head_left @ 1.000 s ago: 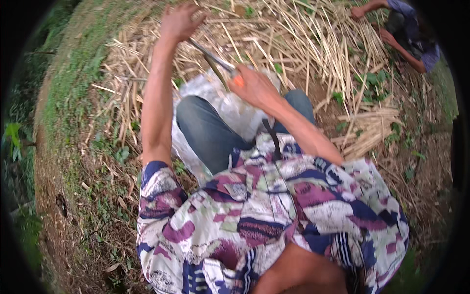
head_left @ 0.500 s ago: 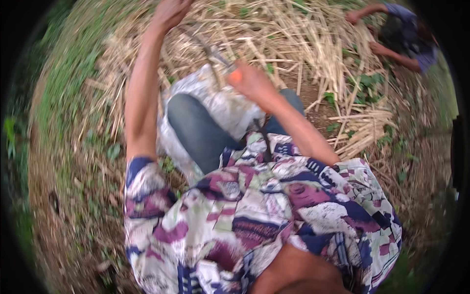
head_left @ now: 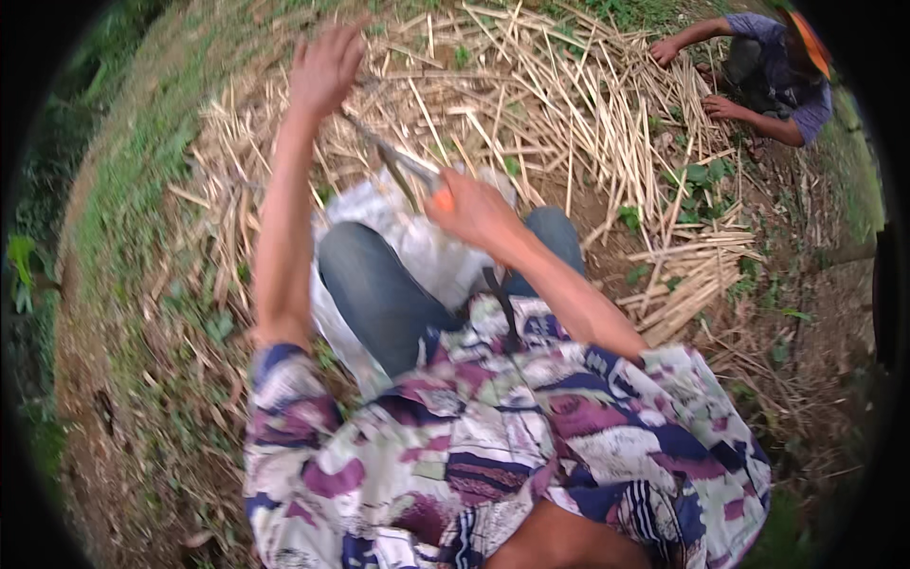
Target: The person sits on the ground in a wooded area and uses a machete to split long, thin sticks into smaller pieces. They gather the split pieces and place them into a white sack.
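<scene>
My right hand [head_left: 479,216] is closed round an orange-handled bladed tool [head_left: 417,169]. Its narrow grey metal part slants up and left over the stalks; the exact kind of tool cannot be made out. A short greenish stalk [head_left: 398,182] shows alongside the blade. My left hand [head_left: 327,68] reaches out at the upper left above the dry stalks, its fingers stretched and somewhat blurred, with nothing visible in it. Between and around my knees lies a white plastic sack [head_left: 436,248].
Dry, pale stalks [head_left: 559,114] cover the ground ahead, with a bundle [head_left: 697,275] at the right. Another person [head_left: 773,85] crouches at the far right, both hands on the stalks. Green leaves [head_left: 697,185] grow between. Grass [head_left: 142,180] lies at the left.
My left hand has come slightly nearer, its fingers now stretched. The right hand and the orange-handled tool sit lower in view. The other person's head has come further into sight.
</scene>
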The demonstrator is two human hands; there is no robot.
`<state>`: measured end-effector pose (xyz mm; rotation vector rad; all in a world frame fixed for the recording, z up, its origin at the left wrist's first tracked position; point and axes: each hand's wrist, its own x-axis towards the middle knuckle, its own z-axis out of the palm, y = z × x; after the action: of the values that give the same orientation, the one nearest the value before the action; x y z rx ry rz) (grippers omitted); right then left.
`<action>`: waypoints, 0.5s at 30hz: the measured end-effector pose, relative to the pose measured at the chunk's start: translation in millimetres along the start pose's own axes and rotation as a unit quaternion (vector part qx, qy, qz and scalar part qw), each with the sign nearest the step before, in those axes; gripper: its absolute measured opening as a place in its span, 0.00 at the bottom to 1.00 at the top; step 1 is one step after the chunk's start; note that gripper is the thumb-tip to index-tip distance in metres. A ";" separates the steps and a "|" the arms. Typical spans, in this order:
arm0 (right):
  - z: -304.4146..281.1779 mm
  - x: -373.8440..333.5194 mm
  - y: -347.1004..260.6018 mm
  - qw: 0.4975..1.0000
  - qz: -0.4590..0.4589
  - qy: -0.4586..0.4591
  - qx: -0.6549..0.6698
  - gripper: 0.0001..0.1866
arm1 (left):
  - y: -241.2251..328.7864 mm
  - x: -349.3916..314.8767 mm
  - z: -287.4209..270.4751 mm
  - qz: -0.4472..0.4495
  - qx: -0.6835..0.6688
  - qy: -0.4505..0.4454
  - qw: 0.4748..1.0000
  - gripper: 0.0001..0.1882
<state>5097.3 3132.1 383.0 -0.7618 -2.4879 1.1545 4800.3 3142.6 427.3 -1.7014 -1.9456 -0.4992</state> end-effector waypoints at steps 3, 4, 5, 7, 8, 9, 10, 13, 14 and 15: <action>-20.4 6.6 -22.3 0.996 0.034 -0.060 0.050 0.21 | -26.2 -12.6 -0.3 0.008 0.101 -0.144 0.984 0.27; -19.2 5.9 -11.3 0.995 0.062 -0.075 0.035 0.21 | -8.6 -6.6 -3.0 -0.031 0.009 -0.150 0.988 0.26; -6.9 5.0 -5.8 1.000 0.002 -0.015 0.027 0.22 | -9.6 2.0 -5.5 0.014 0.058 -0.067 0.996 0.24; -10.5 -0.2 -12.9 0.996 0.041 -0.064 0.043 0.21 | 0.7 17.6 -43.3 -0.006 0.037 0.012 0.999 0.21; -16.2 5.0 -14.8 0.994 0.054 -0.080 0.048 0.21 | 24.0 34.6 -80.6 -0.063 -0.036 0.024 0.997 0.20; -17.1 5.1 -14.8 0.994 0.053 -0.084 0.042 0.21 | 41.6 36.3 -106.2 -0.119 -0.112 0.035 0.986 0.21; -16.3 6.7 -15.9 0.994 0.050 -0.086 0.044 0.22 | 42.5 27.8 -121.6 -0.230 -0.093 0.004 0.969 0.17; -17.2 8.0 -0.6 0.996 0.055 -0.064 0.039 0.23 | 42.3 -28.3 -86.3 -0.289 -0.244 0.299 0.876 0.09; -14.5 8.1 -2.3 0.997 0.043 -0.051 0.042 0.24 | 20.2 -76.9 -47.0 -0.280 -0.289 0.244 0.882 0.10; -10.4 7.0 -2.8 0.998 0.033 -0.043 0.041 0.24 | 4.3 -130.1 -5.3 -0.276 -0.335 0.187 0.881 0.11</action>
<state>5095.5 3141.1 392.1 -0.7938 -2.4834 1.3315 4817.1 3035.8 354.7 -1.1967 -2.0587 -1.7413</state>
